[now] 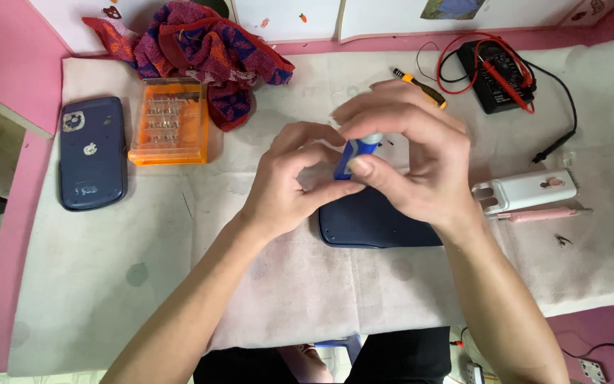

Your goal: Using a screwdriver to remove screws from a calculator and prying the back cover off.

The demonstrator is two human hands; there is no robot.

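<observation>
**Small blue tube held over a dark case, mid-bench**

Blue tube (355, 153) with a white end sits pinched between both hands, just above the middle of the white cloth (108, 284). Left hand (289, 181) has thumb and fingers closed on its lower end; right hand (410, 153) curls over the top, fingers clamped on it too. Right under them lies a dark blue case (374, 227). Far left there's a phone back (92, 153) beside an orange bit box (170, 122), with a red towel (200, 53) behind. Far right: a multimeter (495, 75) with red and black leads, and a screwdriver (421, 87) near it. A white gadget (527, 190) and pink pen (538, 213) lie at right.
</observation>
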